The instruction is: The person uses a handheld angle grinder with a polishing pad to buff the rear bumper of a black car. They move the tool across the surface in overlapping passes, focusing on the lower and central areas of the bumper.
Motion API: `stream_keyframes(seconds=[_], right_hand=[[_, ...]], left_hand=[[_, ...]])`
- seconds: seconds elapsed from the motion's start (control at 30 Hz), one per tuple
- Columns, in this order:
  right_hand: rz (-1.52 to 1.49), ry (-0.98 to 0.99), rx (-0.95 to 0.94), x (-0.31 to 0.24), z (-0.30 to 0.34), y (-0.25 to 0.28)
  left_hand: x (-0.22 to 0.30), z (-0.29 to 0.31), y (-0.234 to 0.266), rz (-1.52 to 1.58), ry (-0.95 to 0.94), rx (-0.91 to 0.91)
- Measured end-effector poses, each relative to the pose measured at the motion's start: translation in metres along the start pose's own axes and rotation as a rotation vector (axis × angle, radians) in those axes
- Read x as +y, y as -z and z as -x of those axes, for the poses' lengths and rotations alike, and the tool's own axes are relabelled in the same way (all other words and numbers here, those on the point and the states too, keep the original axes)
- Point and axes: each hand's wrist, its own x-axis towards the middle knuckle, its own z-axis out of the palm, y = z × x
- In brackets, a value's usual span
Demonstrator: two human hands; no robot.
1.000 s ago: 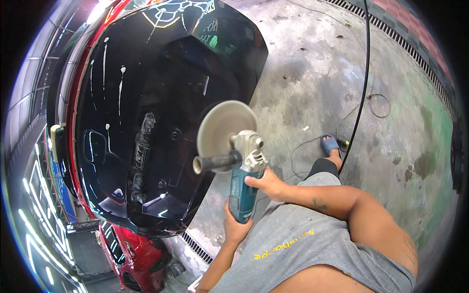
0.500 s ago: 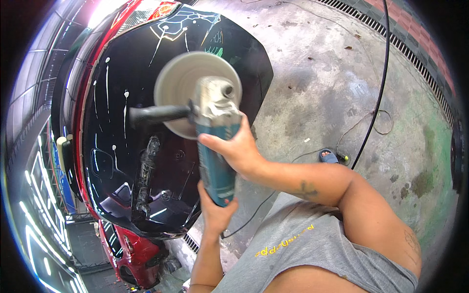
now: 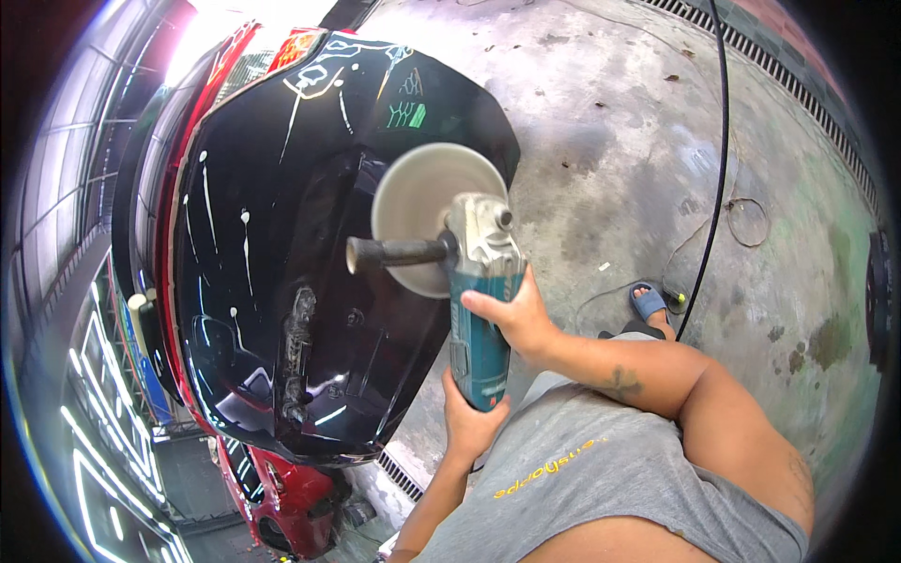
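A teal electric polisher with a silver head and a round off-white pad is held in both my hands. My right hand wraps round its body just behind the head, thumb across the top. Lower down, my left hand grips the rear end. The black side handle points left with no hand on it. Under the tool lies a glossy black car panel streaked with white lines and blobs. The pad overlaps the panel's right part; whether it touches the surface cannot be told.
Beyond the panel's left edge runs red car bodywork. Another red car part stands at the lower left. A black cable hangs down the right side, over stained concrete floor. A drain grate crosses the upper right.
The polisher and both hands have moved right and somewhat down, toward me, so more of the black panel shows. Both hands keep their grip.
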Motion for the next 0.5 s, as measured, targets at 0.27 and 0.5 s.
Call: stream_keyframes(seconds=[0.27, 0.5], right_hand=[[-0.083, 0.203, -0.051, -0.115, -0.127, 0.011], [0.000, 0.208, 0.021, -0.076, -0.091, 0.009]], left_hand=[[0.128, -0.102, -0.021, 0.217, -0.074, -0.095], [0.106, -0.066, -0.021, 0.180, -0.091, -0.027]])
